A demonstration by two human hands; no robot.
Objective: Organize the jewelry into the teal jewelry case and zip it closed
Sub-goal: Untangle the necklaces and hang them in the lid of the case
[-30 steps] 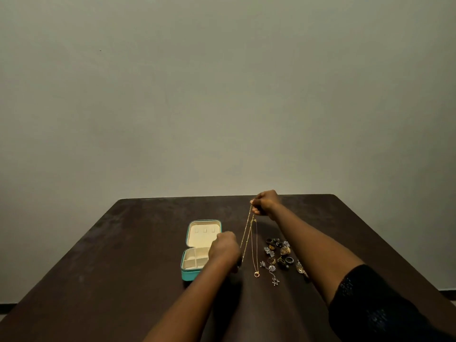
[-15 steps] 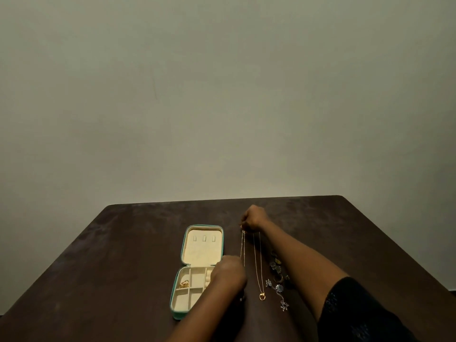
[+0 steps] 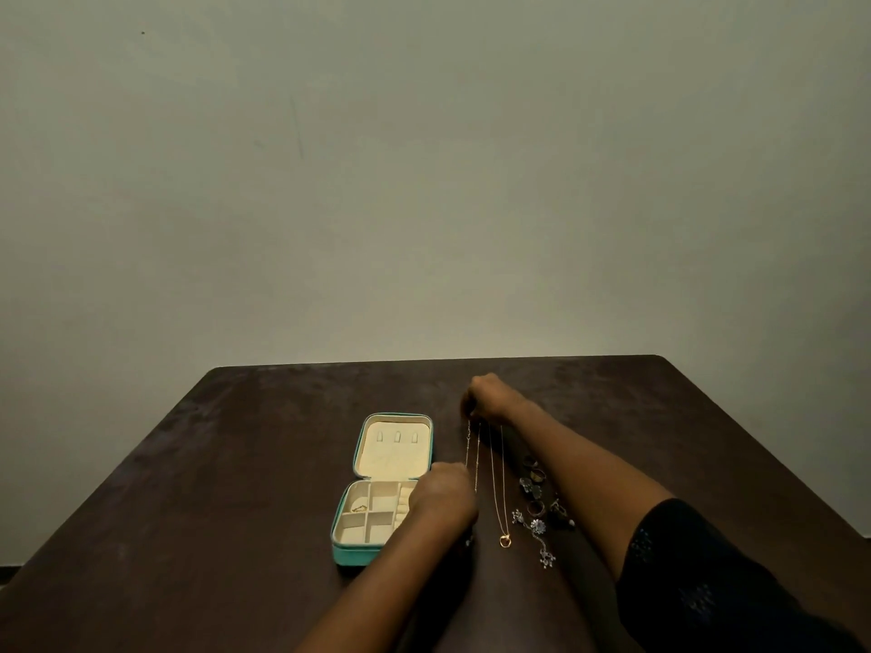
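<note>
The fingers of my right hand (image 3: 486,397) are curled together and pinch the top ends of two thin gold chains, out toward the far side of the table (image 3: 226,468). From that pinch the pendant necklace (image 3: 497,478) stretches straight back toward me and ends in a small gold pendant (image 3: 505,540). Just left of it, the second chain (image 3: 472,457) runs down to my left hand (image 3: 443,494). That hand is knuckles-up with the fingers curled underneath and hidden, so I cannot tell whether they grip the chain or only lie against it. The left hand sits over the right edge of the teal jewelry case (image 3: 351,556), which lies open just left of the chains. The lid (image 3: 393,457) is folded back flat, away from me, and shows three small tabs on its cream lining. The near half of the case is divided into cream compartments, and one small gold piece (image 3: 359,509) lies in the far left compartment. Right of the pendant necklace, beside and partly under my right forearm, a cluster of rings and earrings (image 3: 537,499) lies on the dark wood. A silver flower piece (image 3: 538,527) and a dangling silver bit (image 3: 546,558) are the nearest of them to me. A dark sleeve (image 3: 707,586) covers my right upper arm, and a plain pale wall (image 3: 424,181) stands behind the table.
</note>
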